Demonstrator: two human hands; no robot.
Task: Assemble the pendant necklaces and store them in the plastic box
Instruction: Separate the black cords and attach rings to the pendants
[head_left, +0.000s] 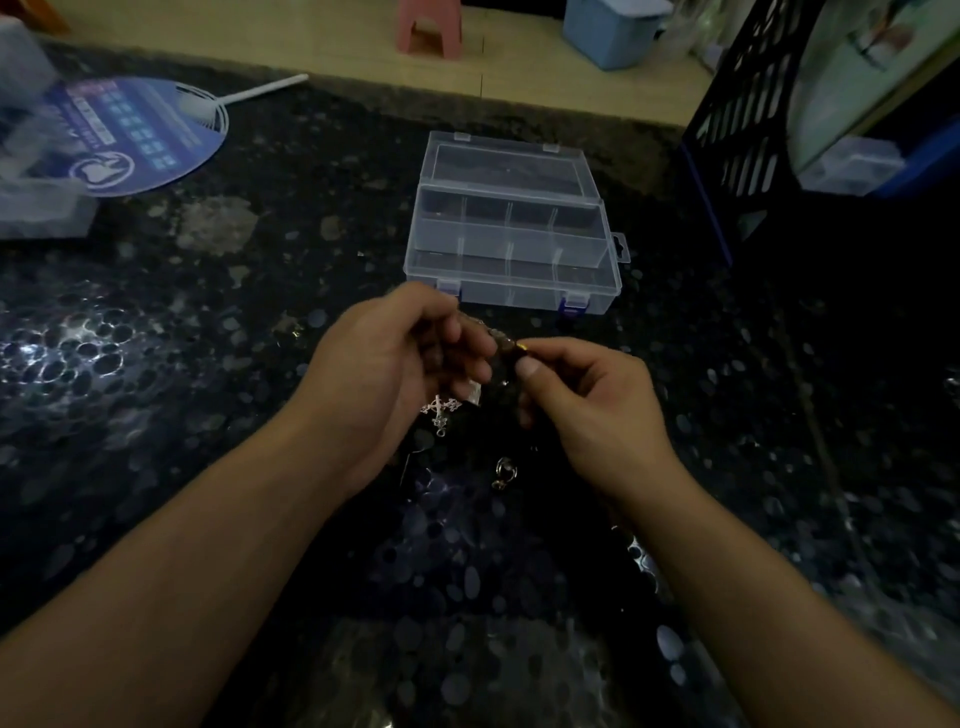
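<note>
- A round printed hand fan (140, 132) lies toward the table's (156, 364) far-left corner beside some clear plastic containers (31, 171); a black lattice crate (737, 119) stands at the far-right edge.
- The clear plastic box (511, 228) sits mid-table near the far edge, lid thrown back, its long side running left to right, just beyond the hands.
- The left hand (395, 364) is curled around a dark cord (493, 340); the right hand (597, 395) pinches its gold-tipped end. The cord runs roughly left to right between them.
- A silver cross pendant (440, 410) lies under the left hand's fingers, long axis pointing toward the near edge; a small ring-shaped pendant (504, 473) lies nearer still.
- Bare dark tabletop spreads left of the forearms.
</note>
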